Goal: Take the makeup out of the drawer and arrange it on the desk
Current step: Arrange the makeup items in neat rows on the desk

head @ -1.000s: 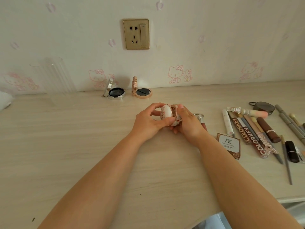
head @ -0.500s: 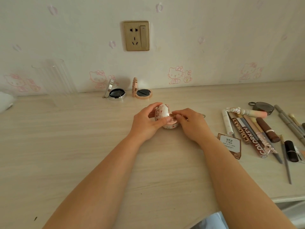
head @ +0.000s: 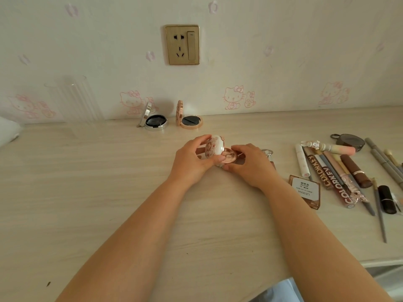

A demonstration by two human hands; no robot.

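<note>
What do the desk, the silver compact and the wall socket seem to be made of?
Desk: pale wood-grain laminate, matte, by its printed streaks.
Silver compact: probably chromed plastic or metal; its rim shines.
Socket: gold brushed-look plate, metal or plastic unclear.

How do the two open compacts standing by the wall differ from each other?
The left compact has a silver case; the right compact is rose gold. The left compact's lid leans back toward the wall, while the right compact's lid stands nearly upright. Both are round, open, and show a dark inside, resting on the desk.
</note>
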